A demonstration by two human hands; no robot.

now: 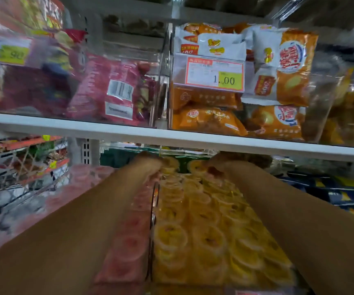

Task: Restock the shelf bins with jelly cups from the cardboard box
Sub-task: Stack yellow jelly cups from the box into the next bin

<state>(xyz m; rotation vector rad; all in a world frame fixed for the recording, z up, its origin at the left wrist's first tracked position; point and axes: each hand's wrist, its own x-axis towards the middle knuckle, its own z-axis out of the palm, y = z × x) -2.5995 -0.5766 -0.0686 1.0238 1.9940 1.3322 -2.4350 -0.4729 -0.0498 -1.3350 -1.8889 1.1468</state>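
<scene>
A clear bin (153, 209) on the lower shelf is packed with yellow jelly cups (203, 226). A neighbouring bin on its left holds pink jelly cups (129, 248). Both my forearms reach deep into the yellow bin. My left hand (150, 163) lies at the bin's far end beside a yellow cup (170, 162). My right hand (220, 161) is at the same depth, next to another yellow cup (195, 167). The white shelf edge (171, 136) and motion blur hide the fingers of both hands. The cardboard box is out of view.
The upper shelf carries clear bins of orange snack packets (278, 81) with a 1.00 price tag (214, 74), and red packets (108, 88) to the left. A wire rack (22, 177) stands at the lower left. Blue and yellow packs (342, 192) lie at the right.
</scene>
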